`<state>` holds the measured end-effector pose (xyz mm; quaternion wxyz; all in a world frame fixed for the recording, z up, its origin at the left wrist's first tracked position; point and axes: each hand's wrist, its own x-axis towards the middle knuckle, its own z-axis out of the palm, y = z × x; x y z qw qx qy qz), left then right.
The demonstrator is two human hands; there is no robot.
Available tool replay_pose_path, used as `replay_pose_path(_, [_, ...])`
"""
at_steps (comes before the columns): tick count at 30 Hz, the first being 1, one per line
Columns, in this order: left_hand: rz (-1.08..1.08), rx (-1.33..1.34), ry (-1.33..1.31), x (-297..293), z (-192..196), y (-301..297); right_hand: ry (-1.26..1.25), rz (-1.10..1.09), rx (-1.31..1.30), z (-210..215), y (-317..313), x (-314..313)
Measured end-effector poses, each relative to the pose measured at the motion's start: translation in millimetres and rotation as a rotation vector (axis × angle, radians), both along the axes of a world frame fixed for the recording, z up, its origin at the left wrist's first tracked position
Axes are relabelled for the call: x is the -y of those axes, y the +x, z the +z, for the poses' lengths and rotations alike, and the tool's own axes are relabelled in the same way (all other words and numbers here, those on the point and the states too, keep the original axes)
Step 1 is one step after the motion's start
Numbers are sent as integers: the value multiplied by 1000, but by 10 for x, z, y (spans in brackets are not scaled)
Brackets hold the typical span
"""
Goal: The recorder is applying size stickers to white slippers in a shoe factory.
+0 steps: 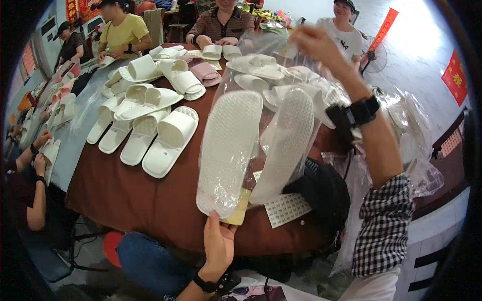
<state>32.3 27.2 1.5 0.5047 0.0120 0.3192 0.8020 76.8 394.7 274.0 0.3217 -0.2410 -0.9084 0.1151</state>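
Note:
A pair of white slippers (230,150) hangs soles toward me inside a clear plastic bag (255,145) above the brown-covered table. My left hand (218,246) pinches the lower end of the left slipper through the film, thumb on the sole. Beside those fingers is a small yellow piece (240,208); whether the hand holds it too, I cannot tell. Raised at the upper right, my right hand (321,47) is closed on the bag's top edge, its fingers slightly blurred. Below the bag lies a sheet of small printed stickers (287,208).
White slippers (170,143) stand in rows at the left, with a pink one (206,73) behind. A black cap (324,195) sits at the right table edge, near bagged slippers (401,120). Several people work around the tables. A fan (371,55) stands behind.

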Motion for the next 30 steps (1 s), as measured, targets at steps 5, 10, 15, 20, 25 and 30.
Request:
replay_pose_path(5, [58,-64,34,-25,-14,48,332,-387,-583,895,798,-241])
replay_pose_path(10, [-97,-34,119,-12,-59,-17,-40,-270,-614,1135,2057,121])
replay_pose_path(15, [-181,-346,160,140,-32,-10,-178,-476,-108,271,2797,1333])
replay_pose_path(20, [-208,-377,125,205,-55,104,-645,-343,-343,-467,3520,2111])
replay_pose_path(25, [-250,-427,126,236,65,252,-441,-606,-755,-1047,3909,2868])
replay_pose_path(30, [-380,-634,86,135,194,490,-381,-907,-1072,-1699,3963,3425])
